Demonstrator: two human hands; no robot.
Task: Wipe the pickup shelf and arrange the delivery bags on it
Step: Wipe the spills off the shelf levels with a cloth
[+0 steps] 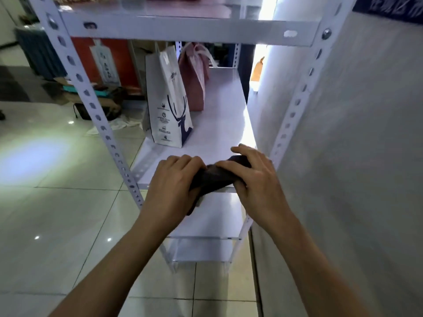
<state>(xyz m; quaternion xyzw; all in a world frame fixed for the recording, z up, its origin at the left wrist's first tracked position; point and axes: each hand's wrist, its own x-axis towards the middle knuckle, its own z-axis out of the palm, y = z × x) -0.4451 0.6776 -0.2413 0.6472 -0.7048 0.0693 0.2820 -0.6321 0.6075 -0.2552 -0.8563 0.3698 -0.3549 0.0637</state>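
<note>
At shelf's near edge, both hands bunched on cloth.

From head view: left hand [176, 179] and right hand [254, 172] curled round dark cloth [215, 176], held bundled just over near lip of middle shelf [219, 124]. Judged early: wiping seemingly barely under way, arranging undone. White deer bag [168, 104] upright along left edge, pink bag [194, 76] just behind, touching or nearly. Bare shelf along right side up to wall [343, 133]; posts [96, 106] hemmed both near corners.
</note>
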